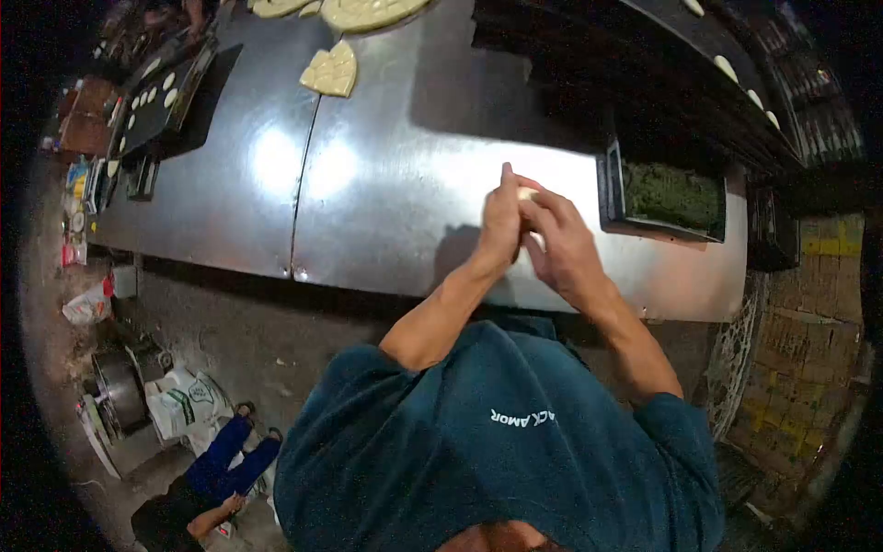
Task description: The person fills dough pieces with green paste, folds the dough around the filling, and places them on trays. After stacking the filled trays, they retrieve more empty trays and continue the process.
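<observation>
My left hand (501,219) is raised over the steel table, fingers together and pointing away from me. Against it my right hand (559,235) curls its fingers inward. Pressed between the two hands is a small pale piece of dough (526,193); only a bit of it shows, the rest is covered by my fingers. To the right of my hands a dark rectangular box (609,198) holds a dark green filling (671,191). Farther off on the table lie a cut wedge of dough (329,71) and a larger dough slab (372,11).
Small pale dough pieces sit on a dark tray (152,101) at the left and on another dark tray (667,37) at the upper right. A seam runs across the steel table (212,202). Lower left, another person (207,483) is beside white sacks (189,402).
</observation>
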`<state>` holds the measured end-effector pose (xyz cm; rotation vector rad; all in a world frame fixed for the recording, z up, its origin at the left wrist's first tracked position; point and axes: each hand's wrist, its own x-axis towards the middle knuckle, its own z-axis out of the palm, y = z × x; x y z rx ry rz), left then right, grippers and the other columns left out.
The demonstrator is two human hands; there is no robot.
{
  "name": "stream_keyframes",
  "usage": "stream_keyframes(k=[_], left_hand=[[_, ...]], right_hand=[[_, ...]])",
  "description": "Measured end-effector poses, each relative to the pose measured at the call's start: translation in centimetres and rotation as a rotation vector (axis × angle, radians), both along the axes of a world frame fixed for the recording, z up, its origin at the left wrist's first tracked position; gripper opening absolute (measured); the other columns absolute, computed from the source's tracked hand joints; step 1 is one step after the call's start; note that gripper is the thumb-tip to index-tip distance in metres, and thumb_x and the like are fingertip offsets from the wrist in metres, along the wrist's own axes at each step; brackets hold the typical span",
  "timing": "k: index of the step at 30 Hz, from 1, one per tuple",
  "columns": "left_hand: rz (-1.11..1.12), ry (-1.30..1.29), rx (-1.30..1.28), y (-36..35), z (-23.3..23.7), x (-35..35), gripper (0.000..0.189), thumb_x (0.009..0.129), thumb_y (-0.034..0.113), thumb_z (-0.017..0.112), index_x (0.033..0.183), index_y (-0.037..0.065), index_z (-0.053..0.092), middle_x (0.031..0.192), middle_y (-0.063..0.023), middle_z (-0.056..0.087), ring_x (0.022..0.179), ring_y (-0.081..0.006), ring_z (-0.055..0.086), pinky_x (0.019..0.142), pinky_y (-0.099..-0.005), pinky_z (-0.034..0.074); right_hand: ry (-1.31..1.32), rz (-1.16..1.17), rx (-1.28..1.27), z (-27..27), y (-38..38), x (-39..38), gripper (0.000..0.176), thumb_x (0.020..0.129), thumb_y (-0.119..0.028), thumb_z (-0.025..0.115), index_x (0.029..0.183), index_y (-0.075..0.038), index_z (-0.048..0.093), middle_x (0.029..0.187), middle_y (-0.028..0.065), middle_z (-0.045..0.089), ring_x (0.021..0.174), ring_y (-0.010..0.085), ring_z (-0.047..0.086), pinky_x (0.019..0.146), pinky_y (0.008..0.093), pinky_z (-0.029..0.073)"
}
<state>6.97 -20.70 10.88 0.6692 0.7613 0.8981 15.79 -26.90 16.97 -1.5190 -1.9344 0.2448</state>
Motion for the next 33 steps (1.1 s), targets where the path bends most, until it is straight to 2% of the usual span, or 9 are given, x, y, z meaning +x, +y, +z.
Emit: stream_keyframes(k=[3, 5, 7, 10, 15, 17, 20, 21, 33], left_hand=[[-0.412, -0.026, -0.271, -3.3, -0.6, -0.7, 0.053, 0.098, 0.050, 0.024, 0.116, 0.008, 0.051, 0.093, -0.0077, 0.056, 0.082, -0.0144, 0.054, 0.067, -0.0308, 0.049], [-0.677, 0.426, 0.329, -3.3, -5.6, -1.0, 0.054, 0.097, 0.048, 0.032, 0.128, 0.005, 0.042, 0.107, -0.0110, 0.054, 0.084, -0.0181, 0.057, 0.067, -0.0308, 0.051], [-0.559, 0.362, -0.033, -3.5, -7.4, -2.8, 0.059, 0.095, 0.042, 0.044, 0.133, -0.001, 0.036, 0.122, -0.0161, 0.049, 0.094, -0.0239, 0.062, 0.068, -0.0302, 0.054], [-0.292, 0.361, 0.077, -1.7, -5.8, -6.4, 0.044, 0.094, 0.037, 0.047, 0.118, 0.000, 0.053, 0.104, -0.0120, 0.063, 0.081, -0.0167, 0.064, 0.060, -0.0277, 0.050], [0.025, 0.488, 0.060, 0.6, -6.2, -15.7, 0.042, 0.097, 0.029, 0.045, 0.121, -0.005, 0.048, 0.112, -0.0166, 0.060, 0.083, -0.0199, 0.064, 0.062, -0.0265, 0.052], [0.160, 0.589, 0.042, 0.4, -7.0, -19.4, 0.040, 0.097, 0.027, 0.045, 0.121, -0.005, 0.048, 0.111, -0.0166, 0.060, 0.082, -0.0186, 0.063, 0.062, -0.0253, 0.051], [0.314, 0.676, -0.020, -1.2, -6.9, -23.2, 0.036, 0.096, 0.023, 0.045, 0.119, -0.005, 0.050, 0.109, -0.0160, 0.061, 0.078, -0.0172, 0.063, 0.061, -0.0241, 0.049], [0.407, 0.703, -0.079, -1.7, -6.9, -23.9, 0.032, 0.096, 0.019, 0.045, 0.117, -0.005, 0.052, 0.107, -0.0155, 0.061, 0.075, -0.0165, 0.062, 0.060, -0.0236, 0.048], [0.249, 0.552, -0.070, -1.5, -6.1, -16.5, 0.034, 0.097, 0.024, 0.045, 0.114, -0.004, 0.054, 0.102, -0.0129, 0.062, 0.073, -0.0140, 0.059, 0.059, -0.0243, 0.045]], right_hand=[[-0.122, -0.068, -0.110, -1.9, -3.2, 2.0, 0.025, 0.072, 0.006, 0.064, 0.096, -0.002, 0.060, 0.096, 0.0147, 0.058, 0.088, 0.0310, 0.059, 0.074, 0.0379, 0.051], [-0.203, -0.030, -0.202, -4.2, -5.3, 3.5, 0.023, 0.073, 0.004, 0.060, 0.094, -0.004, 0.061, 0.090, 0.0110, 0.058, 0.082, 0.0294, 0.059, 0.071, 0.0377, 0.051], [-0.346, -0.050, -0.323, -7.8, -7.5, 4.6, 0.021, 0.073, -0.001, 0.060, 0.094, -0.004, 0.060, 0.090, 0.0098, 0.057, 0.083, 0.0288, 0.057, 0.070, 0.0372, 0.051], [-0.418, -0.027, -0.338, -12.9, -10.3, 5.6, 0.026, 0.072, -0.004, 0.061, 0.099, -0.004, 0.061, 0.091, 0.0108, 0.060, 0.085, 0.0295, 0.057, 0.071, 0.0392, 0.050], [-0.469, -0.133, -1.061, -5.1, -4.8, 3.5, 0.035, 0.080, -0.012, 0.057, 0.115, -0.009, 0.060, 0.110, 0.0126, 0.060, 0.096, 0.0295, 0.055, 0.081, 0.0381, 0.047], [0.047, -0.314, -0.295, -5.5, -3.2, 4.1, 0.037, 0.089, -0.028, 0.053, 0.123, -0.013, 0.055, 0.109, 0.0168, 0.060, 0.104, 0.0372, 0.052, 0.090, 0.0500, 0.041], [-0.573, -0.381, -0.197, -15.0, -2.5, 3.8, 0.050, 0.090, -0.038, 0.050, 0.136, -0.018, 0.042, 0.133, 0.0184, 0.043, 0.124, 0.0421, 0.036, 0.100, 0.0605, 0.028], [-0.500, -0.283, -0.416, -16.2, -3.0, 3.9, 0.057, 0.090, -0.043, 0.047, 0.141, -0.021, 0.032, 0.145, 0.0173, 0.026, 0.133, 0.0436, 0.020, 0.101, 0.0684, 0.016], [-0.477, -0.323, -0.393, -14.8, -2.9, 3.4, 0.060, 0.089, -0.047, 0.045, 0.139, -0.015, 0.034, 0.143, 0.0231, 0.027, 0.133, 0.0441, 0.021, 0.102, 0.0664, 0.017]])
